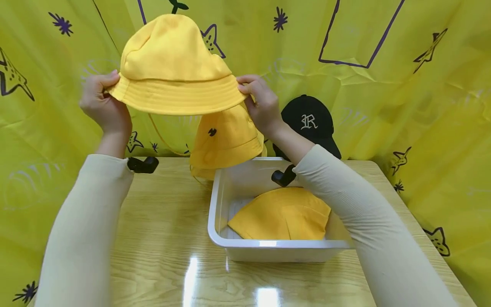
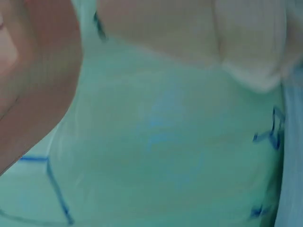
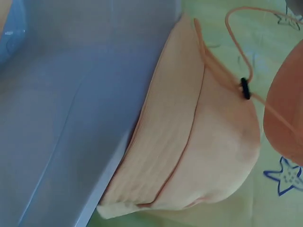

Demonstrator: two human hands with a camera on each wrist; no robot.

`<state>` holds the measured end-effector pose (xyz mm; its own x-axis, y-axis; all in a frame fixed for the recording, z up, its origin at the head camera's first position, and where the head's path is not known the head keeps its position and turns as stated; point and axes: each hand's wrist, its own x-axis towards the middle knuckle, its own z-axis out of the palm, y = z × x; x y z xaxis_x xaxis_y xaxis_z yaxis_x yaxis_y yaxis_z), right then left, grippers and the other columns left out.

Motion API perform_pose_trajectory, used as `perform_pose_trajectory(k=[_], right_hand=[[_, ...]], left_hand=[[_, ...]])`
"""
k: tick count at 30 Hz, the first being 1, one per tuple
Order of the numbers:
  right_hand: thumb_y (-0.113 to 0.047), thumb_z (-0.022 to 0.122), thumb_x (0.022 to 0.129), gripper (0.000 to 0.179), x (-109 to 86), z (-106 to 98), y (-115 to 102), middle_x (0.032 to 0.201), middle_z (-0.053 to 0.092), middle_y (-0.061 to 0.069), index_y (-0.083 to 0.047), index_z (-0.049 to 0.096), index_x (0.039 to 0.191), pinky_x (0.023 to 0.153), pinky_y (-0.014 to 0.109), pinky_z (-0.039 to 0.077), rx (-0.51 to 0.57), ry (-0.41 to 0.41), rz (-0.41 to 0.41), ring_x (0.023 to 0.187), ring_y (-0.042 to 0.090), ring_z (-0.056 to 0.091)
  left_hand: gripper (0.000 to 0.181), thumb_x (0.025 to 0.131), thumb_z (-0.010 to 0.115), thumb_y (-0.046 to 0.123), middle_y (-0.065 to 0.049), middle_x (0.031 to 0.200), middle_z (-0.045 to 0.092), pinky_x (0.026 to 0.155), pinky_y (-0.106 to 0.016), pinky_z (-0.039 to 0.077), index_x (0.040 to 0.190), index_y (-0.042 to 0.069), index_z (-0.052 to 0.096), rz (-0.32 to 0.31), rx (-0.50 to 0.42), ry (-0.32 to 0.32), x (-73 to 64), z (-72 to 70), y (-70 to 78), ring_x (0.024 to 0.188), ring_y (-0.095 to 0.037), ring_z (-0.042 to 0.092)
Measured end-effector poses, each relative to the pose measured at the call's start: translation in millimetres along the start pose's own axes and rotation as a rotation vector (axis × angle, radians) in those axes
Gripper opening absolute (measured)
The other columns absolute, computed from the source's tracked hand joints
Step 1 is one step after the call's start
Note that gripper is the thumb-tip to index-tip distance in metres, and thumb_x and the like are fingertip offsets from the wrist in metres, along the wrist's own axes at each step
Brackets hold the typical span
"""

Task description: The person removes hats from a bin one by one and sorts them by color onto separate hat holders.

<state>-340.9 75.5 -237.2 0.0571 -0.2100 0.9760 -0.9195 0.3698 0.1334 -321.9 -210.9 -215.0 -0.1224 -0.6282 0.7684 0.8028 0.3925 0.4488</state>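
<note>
A yellow bucket hat [image 1: 176,64] is raised above the table, brim down, between both hands. My left hand [image 1: 105,102] pinches the brim at its left end. At the right end, my right hand [image 1: 262,102] grips the brim between thumb and fingers. A thin yellow cord [image 1: 163,137] hangs below the hat. Behind and beneath it, a second yellow hat [image 1: 228,140] leans at the white bin's back left corner. Part of that hat is covered by the raised one. The left wrist view is blurred, with part of my left hand [image 2: 38,85] at its left edge.
On the wooden table [image 1: 161,238] stands a white bin [image 1: 280,251] with another yellow hat [image 1: 284,215] inside. A black cap [image 1: 308,123] with a white letter sits behind the bin. Yellow patterned cloth [image 1: 422,106] hangs around the table. Black wrist mounts [image 1: 143,165] show at both sleeves.
</note>
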Motion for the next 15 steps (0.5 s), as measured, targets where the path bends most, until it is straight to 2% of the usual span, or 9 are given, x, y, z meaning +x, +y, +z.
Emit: perform_pose_trajectory(k=[1,3,5,7,8,11,12,15], right_hand=[[0.004,0.058,0.090,0.006,-2.4,0.3,3.8,0.098,0.065,0.021,0.006,0.056,0.085,0.085,0.027,0.053,-0.002,0.008,-0.001,0.093,0.031,0.064],[0.005,0.058,0.090,0.005,-7.8,0.9,10.7,0.098,0.065,0.021,0.006,0.055,0.085,0.087,0.027,0.052,-0.011,0.019,-0.006,0.093,0.032,0.064],[0.005,0.059,0.089,0.005,-11.7,-1.0,16.7,0.099,0.065,0.021,0.005,0.055,0.086,0.087,0.027,0.052,-0.018,0.014,-0.006,0.093,0.032,0.064],[0.006,0.060,0.088,0.005,-16.9,-4.0,22.1,0.099,0.065,0.021,0.005,0.055,0.086,0.087,0.028,0.052,-0.041,0.003,-0.004,0.093,0.032,0.065],[0.006,0.061,0.087,0.006,-19.7,-5.8,24.9,0.100,0.066,0.021,0.005,0.055,0.087,0.085,0.028,0.053,-0.059,-0.003,-0.001,0.092,0.032,0.065],[0.003,0.060,0.089,0.005,-27.0,-11.9,32.5,0.100,0.066,0.020,0.005,0.055,0.087,0.083,0.030,0.054,-0.107,-0.023,0.010,0.092,0.032,0.066],[0.002,0.059,0.089,0.005,-29.0,-13.7,34.6,0.101,0.067,0.020,0.005,0.055,0.088,0.084,0.030,0.054,-0.125,-0.035,0.017,0.093,0.032,0.066],[-0.001,0.059,0.091,0.006,-34.9,-18.1,39.2,0.100,0.067,0.019,0.004,0.056,0.088,0.082,0.033,0.055,-0.194,-0.099,0.027,0.093,0.031,0.066]], left_hand=[[0.019,0.078,0.069,-0.009,0.009,0.063,0.064,0.075,-0.028,0.055,0.062,0.002,0.068,-0.028,-0.060,0.007,-5.3,3.6,-3.1,0.068,-0.012,0.065],[0.020,0.077,0.069,-0.010,0.004,0.065,0.067,0.074,-0.029,0.055,0.062,0.002,0.068,-0.084,-0.114,0.019,-15.7,9.9,-9.6,0.069,-0.016,0.067],[0.020,0.078,0.069,-0.009,0.001,0.067,0.069,0.073,-0.027,0.055,0.062,0.004,0.068,-0.140,-0.102,0.030,-25.0,16.8,-15.0,0.070,-0.016,0.068],[0.021,0.079,0.067,-0.010,-0.003,0.069,0.070,0.071,-0.027,0.055,0.062,0.003,0.068,-0.230,-0.125,0.043,-32.7,23.1,-19.9,0.070,-0.017,0.068],[0.023,0.079,0.067,-0.009,-0.002,0.070,0.070,0.072,-0.026,0.055,0.062,0.005,0.069,-0.248,-0.100,0.039,-36.5,25.7,-22.4,0.071,-0.016,0.068],[0.023,0.080,0.064,-0.011,-0.004,0.071,0.071,0.074,-0.027,0.056,0.062,0.003,0.068,-0.327,-0.136,0.031,-46.2,33.9,-25.0,0.072,-0.015,0.069],[0.024,0.080,0.064,-0.011,-0.003,0.070,0.070,0.075,-0.027,0.056,0.062,0.003,0.068,-0.327,-0.158,0.019,-49.3,36.5,-26.9,0.072,-0.015,0.069],[0.017,0.081,0.065,-0.010,-0.006,0.074,0.072,0.076,-0.027,0.055,0.067,-0.003,0.069,-0.261,-0.101,-0.075,-60.2,40.9,-31.5,0.075,-0.014,0.069]])
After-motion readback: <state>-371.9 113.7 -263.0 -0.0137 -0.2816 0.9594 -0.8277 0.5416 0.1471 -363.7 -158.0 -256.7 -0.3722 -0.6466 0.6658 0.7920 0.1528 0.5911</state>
